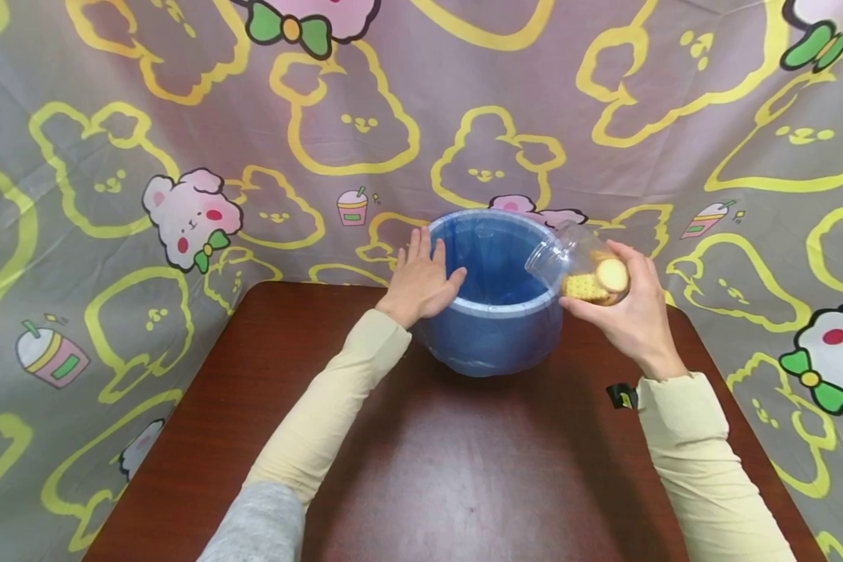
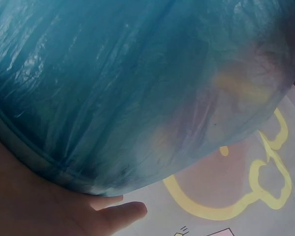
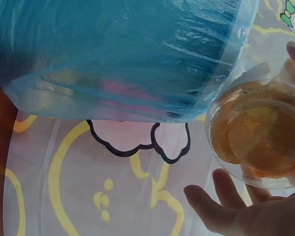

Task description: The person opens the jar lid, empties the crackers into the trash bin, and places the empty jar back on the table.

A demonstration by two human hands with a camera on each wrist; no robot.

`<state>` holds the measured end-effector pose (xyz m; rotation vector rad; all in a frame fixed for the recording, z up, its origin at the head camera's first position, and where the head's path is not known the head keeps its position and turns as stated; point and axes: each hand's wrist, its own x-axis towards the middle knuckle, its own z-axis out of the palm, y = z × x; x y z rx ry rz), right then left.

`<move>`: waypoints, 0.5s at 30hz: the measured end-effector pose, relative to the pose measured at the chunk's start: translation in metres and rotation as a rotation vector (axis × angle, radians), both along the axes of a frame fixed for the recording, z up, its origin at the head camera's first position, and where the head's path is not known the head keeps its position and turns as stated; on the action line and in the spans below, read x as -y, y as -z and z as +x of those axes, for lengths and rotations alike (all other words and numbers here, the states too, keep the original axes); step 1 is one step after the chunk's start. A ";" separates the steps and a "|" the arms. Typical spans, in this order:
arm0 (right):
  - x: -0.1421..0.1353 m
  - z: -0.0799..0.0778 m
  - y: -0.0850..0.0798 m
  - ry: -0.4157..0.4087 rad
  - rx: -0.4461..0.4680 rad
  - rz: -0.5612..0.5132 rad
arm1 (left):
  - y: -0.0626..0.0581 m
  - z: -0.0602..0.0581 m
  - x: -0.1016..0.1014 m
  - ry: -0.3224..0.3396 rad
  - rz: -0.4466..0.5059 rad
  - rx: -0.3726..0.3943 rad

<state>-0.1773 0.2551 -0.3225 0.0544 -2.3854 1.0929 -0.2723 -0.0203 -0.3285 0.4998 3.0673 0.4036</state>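
Observation:
A blue bin (image 1: 492, 343) lined with a thin plastic bag stands at the back of the table. My left hand (image 1: 423, 279) rests on its left rim, fingers spread and straight. My right hand (image 1: 635, 312) grips a clear plastic jar (image 1: 558, 261) by its base end, tilted so the open mouth points over the bin's right rim. Round yellow crackers (image 1: 583, 287) lie inside the jar, toward its bottom. From below, the right wrist view shows the jar's round base (image 3: 263, 137) with the fingers around it.
The dark brown wooden table (image 1: 464, 468) stretches toward me. A small black strap end (image 1: 621, 396) hangs by my right wrist. Behind and on both sides hangs a grey curtain (image 1: 365, 94) printed with yellow cartoon outlines, close behind the bin.

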 end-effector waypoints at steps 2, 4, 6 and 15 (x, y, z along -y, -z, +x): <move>0.000 0.000 -0.001 0.000 -0.006 0.003 | 0.000 0.000 0.000 -0.001 0.002 0.001; 0.000 -0.001 -0.002 -0.001 -0.010 0.007 | -0.001 0.000 -0.001 -0.001 0.006 0.000; 0.000 -0.001 -0.002 -0.003 -0.015 0.012 | -0.001 0.000 -0.001 -0.001 0.008 -0.001; 0.000 0.001 -0.004 -0.019 -0.012 0.036 | -0.001 0.000 -0.002 -0.002 -0.013 -0.011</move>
